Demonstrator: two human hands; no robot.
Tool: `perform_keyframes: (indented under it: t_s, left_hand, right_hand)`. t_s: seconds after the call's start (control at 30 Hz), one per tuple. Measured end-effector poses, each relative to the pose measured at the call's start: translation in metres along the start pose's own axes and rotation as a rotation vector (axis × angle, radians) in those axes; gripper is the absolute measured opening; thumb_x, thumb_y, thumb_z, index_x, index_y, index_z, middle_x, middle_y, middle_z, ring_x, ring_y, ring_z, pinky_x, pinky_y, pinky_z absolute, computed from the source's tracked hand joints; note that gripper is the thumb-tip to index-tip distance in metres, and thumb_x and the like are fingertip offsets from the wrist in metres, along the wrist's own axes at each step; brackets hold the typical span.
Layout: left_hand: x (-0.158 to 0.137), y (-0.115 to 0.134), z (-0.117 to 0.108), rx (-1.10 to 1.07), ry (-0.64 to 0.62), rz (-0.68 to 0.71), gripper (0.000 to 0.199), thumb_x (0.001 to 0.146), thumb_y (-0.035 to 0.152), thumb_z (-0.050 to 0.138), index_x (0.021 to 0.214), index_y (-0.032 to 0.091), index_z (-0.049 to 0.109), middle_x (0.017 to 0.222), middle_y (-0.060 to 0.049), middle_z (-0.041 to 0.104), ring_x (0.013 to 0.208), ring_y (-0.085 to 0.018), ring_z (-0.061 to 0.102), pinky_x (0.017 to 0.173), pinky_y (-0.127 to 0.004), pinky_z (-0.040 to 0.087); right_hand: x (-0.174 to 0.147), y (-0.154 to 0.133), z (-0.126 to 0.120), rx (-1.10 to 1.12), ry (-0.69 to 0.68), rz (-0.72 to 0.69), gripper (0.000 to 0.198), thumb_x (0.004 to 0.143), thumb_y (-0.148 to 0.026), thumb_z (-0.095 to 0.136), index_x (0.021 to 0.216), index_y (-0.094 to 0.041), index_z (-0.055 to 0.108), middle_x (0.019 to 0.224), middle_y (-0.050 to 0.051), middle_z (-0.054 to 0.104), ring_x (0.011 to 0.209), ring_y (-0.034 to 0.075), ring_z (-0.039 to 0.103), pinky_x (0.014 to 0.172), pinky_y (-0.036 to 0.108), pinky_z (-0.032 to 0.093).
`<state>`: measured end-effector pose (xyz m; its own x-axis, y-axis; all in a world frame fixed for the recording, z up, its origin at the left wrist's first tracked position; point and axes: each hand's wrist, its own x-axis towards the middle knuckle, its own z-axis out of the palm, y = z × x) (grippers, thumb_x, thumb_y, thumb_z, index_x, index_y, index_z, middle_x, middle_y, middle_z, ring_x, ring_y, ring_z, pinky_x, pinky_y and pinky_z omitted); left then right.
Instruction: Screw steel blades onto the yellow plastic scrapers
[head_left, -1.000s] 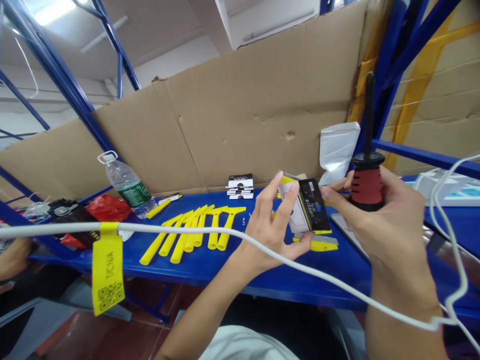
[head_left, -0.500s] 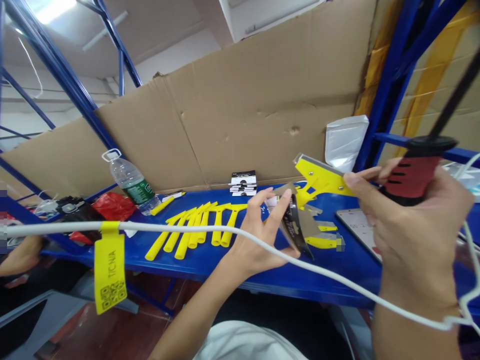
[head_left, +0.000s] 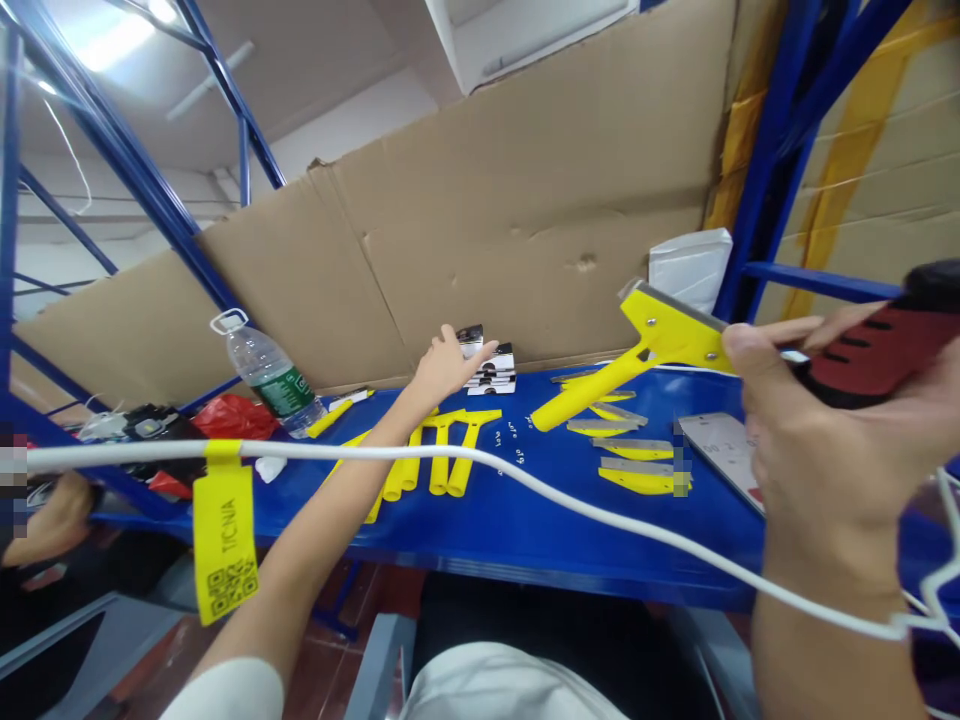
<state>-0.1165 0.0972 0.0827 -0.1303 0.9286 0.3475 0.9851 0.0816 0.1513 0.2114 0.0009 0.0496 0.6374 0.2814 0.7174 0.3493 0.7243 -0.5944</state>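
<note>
At the small stack of black-and-white boxes [head_left: 491, 382], my left hand [head_left: 442, 368] has its thumb and fingers around a small black-and-white box [head_left: 470, 340]. My right hand [head_left: 832, 450] pinches the head of a yellow scraper [head_left: 679, 330] between thumb and finger, the scraper's handle slanting down to the left. In that same palm lies a red-and-black-handled screwdriver [head_left: 877, 350]; its far end is out of view. Several yellow scraper handles [head_left: 459, 460] lie on the blue table, partly behind my left forearm. Several yellow blade pieces [head_left: 637, 450] lie below the held scraper.
A white cable [head_left: 570, 505] crosses the view, carrying a yellow tag [head_left: 225, 540]. A phone [head_left: 724, 455] lies at the right. A water bottle [head_left: 274, 380] and a red bag [head_left: 232, 415] stand left. Cardboard [head_left: 540, 220] backs the blue table [head_left: 525, 550]. Another person's hand [head_left: 56, 515] shows far left.
My left hand has moved from the table's middle, where it held an open cardboard package, left and back to the box stack. The scraper and screwdriver in my right hand have shifted right and tilted.
</note>
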Motion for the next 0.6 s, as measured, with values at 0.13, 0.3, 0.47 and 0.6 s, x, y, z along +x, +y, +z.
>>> perform_keyframes:
  t_s: [0.13,0.3,0.47,0.6]
  left_hand:
    - [0.04,0.022,0.03,0.095,-0.043,-0.042,0.103,0.103,0.085,0.048,0.159,-0.001,0.039,0.148,-0.043,0.061,0.137,-0.05,0.068,0.108,-0.046,0.053]
    - [0.054,0.036,0.061,0.187,-0.153,-0.021,0.103,0.101,0.089,0.045,0.157,0.003,0.052,0.145,-0.037,0.068,0.138,-0.046,0.068,0.112,-0.047,0.052]
    - [0.06,0.033,0.073,0.298,-0.32,0.026,0.101,0.099,0.093,0.039,0.139,0.009,0.076,0.136,-0.032,0.077,0.137,-0.05,0.068,0.114,-0.057,0.05]
    - [0.064,0.022,0.067,0.317,-0.326,0.068,0.104,0.1,0.093,0.032,0.13,0.008,0.084,0.137,-0.033,0.077,0.137,-0.051,0.068,0.114,-0.059,0.05]
  right_hand:
    - [-0.003,-0.009,0.003,0.064,-0.045,-0.032,0.027,0.074,-0.034,0.089,0.081,-0.022,0.066,0.08,0.002,0.073,0.074,0.022,0.072,0.082,0.044,0.06]
    - [-0.001,-0.013,0.002,0.07,-0.087,-0.026,0.027,0.075,-0.031,0.09,0.083,-0.022,0.067,0.079,0.0,0.073,0.072,0.02,0.07,0.083,0.042,0.06]
    - [0.0,-0.014,-0.001,0.075,-0.1,-0.044,0.025,0.077,-0.032,0.089,0.083,-0.021,0.067,0.083,0.0,0.071,0.081,0.022,0.074,0.086,0.044,0.061]
    - [-0.001,-0.012,-0.001,0.044,-0.143,-0.066,0.025,0.079,-0.03,0.089,0.085,-0.02,0.067,0.084,0.002,0.071,0.082,0.021,0.072,0.087,0.043,0.058]
